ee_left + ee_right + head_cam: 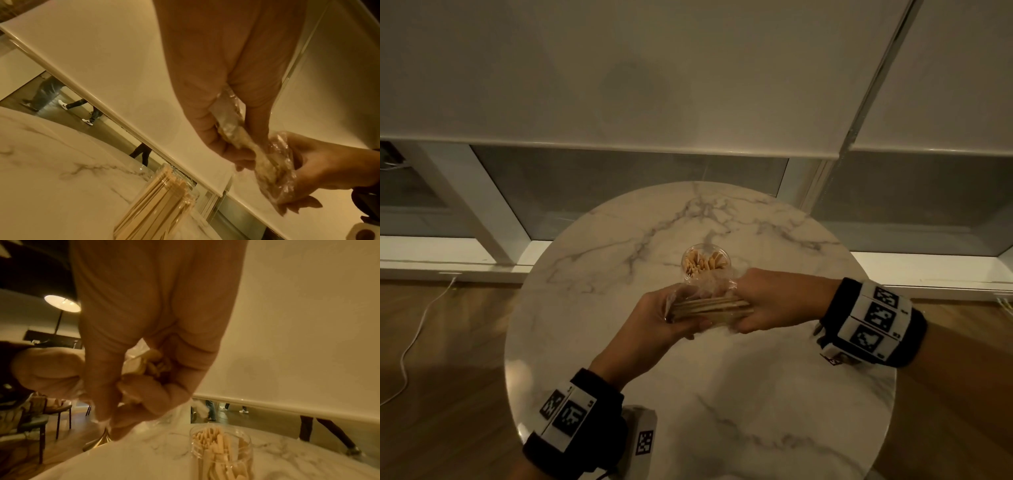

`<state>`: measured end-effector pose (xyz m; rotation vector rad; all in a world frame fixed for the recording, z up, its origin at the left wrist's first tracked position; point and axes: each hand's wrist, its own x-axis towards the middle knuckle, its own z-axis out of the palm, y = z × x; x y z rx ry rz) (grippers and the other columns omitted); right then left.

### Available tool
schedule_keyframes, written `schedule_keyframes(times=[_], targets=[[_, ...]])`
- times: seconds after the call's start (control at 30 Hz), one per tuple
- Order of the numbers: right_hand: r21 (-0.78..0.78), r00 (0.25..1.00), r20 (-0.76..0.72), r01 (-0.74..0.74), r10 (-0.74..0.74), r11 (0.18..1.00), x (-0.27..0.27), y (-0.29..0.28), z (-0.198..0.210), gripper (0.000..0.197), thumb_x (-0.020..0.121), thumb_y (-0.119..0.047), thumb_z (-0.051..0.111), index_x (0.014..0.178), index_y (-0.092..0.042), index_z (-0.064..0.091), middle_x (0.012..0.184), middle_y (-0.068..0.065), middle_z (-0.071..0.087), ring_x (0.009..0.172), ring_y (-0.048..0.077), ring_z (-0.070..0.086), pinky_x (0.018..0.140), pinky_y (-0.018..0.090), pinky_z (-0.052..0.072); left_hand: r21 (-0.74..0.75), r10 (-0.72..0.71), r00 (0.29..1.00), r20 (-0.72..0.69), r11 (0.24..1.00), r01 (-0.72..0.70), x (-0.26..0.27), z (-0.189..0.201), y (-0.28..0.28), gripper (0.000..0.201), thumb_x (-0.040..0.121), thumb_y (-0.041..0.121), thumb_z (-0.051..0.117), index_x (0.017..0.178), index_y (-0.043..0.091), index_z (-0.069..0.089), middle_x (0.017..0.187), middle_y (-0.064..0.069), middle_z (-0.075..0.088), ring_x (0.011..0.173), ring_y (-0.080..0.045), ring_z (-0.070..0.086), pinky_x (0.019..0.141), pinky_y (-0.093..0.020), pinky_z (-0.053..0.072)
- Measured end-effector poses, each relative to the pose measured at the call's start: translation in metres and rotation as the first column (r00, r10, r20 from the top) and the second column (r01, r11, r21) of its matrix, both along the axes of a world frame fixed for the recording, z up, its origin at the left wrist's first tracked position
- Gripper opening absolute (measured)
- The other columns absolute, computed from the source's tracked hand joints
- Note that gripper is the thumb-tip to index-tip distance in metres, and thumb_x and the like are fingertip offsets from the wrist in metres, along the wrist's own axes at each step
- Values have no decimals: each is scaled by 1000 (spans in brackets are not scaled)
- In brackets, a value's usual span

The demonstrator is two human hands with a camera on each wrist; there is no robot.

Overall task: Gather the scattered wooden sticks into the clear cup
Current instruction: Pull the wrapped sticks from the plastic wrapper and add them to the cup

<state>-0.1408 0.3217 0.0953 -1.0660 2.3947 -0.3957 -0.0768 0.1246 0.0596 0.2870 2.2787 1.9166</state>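
Observation:
A clear cup (pixel 705 263) stands upright near the middle of the round marble table (pixel 774 394), with several wooden sticks inside it. Just in front of the cup, above the table, both hands hold a bundle of wooden sticks (pixel 710 306) wrapped in thin clear plastic film. My left hand (pixel 674 313) grips the bundle's left end. My right hand (pixel 753 301) grips its right end, fingers curled round it. In the left wrist view the wrapped bundle (pixel 265 164) runs between the two hands, with the cup (pixel 164 199) below. In the right wrist view the cup (pixel 222 449) stands under my hand.
A white roller blind and a window frame (pixel 493 212) stand behind the table. A white cable (pixel 417 329) lies on the wooden floor at left. Chairs (pixel 43 417) and passing people's legs (pixel 320 431) show in the right wrist view.

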Motion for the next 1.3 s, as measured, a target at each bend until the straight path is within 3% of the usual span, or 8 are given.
schedule_keyframes(times=[0.27,0.43,0.6,0.7,0.8,0.9,1.0,1.3], targets=[[29,991,132,32,-36,999,7,-6,-4,47,95,-48,39,114,-10,59,98,10,65,84,25,61,78,38,53,18,85,995,-56,996,-84,-3,0,-3,50,68,14,80,111,26,57,97,8,68,75,-12,67,64,-22,54],[160,963,243,79,-117,984,-1,0,3,36,99,-38,43,98,-4,54,66,-3,46,52,13,45,58,30,44,-197,17,957,-290,977,-77,3,3,-6,98,59,35,84,137,41,25,131,22,43,115,-4,52,91,-24,51],[224,941,293,102,-167,969,-2,0,11,39,97,-40,46,112,-5,55,62,-4,45,50,9,44,56,23,41,-623,-257,655,-710,663,-415,6,-2,0,116,58,55,76,146,31,6,150,-11,13,141,-29,15,112,-55,25],[169,937,337,35,-91,985,1,-7,18,31,98,-30,45,112,-4,55,72,2,51,50,11,45,56,23,44,-760,-337,701,-629,459,-461,5,-11,10,94,70,52,66,146,20,21,151,-14,20,141,-33,18,109,-64,22],[138,937,336,46,-90,989,0,-10,24,26,98,-23,46,109,0,52,76,1,49,51,10,46,50,18,43,-772,-255,760,-598,436,-462,2,-17,13,65,79,38,61,135,11,42,131,-10,55,116,-27,54,102,-56,39],[122,946,311,58,-94,991,-3,-8,30,19,96,-21,50,108,-7,54,78,-3,53,53,11,50,52,18,44,-787,-247,795,-554,468,-403,-1,-18,16,46,75,27,73,113,12,52,95,-3,67,74,-19,63,69,-35,54],[-5,951,283,131,-125,991,-4,-5,31,19,92,-20,58,109,-11,58,83,2,61,57,16,54,53,23,47,-770,-201,856,-476,565,-296,1,-16,17,31,80,26,70,100,14,50,83,-2,62,58,-16,54,45,-26,38],[-621,802,293,573,-520,534,23,-23,-4,25,86,-42,63,87,-18,59,62,-2,61,44,8,54,40,20,42,-380,29,962,-270,915,-134,2,-28,36,28,91,30,53,114,19,40,100,10,60,79,-1,58,64,-10,44]])
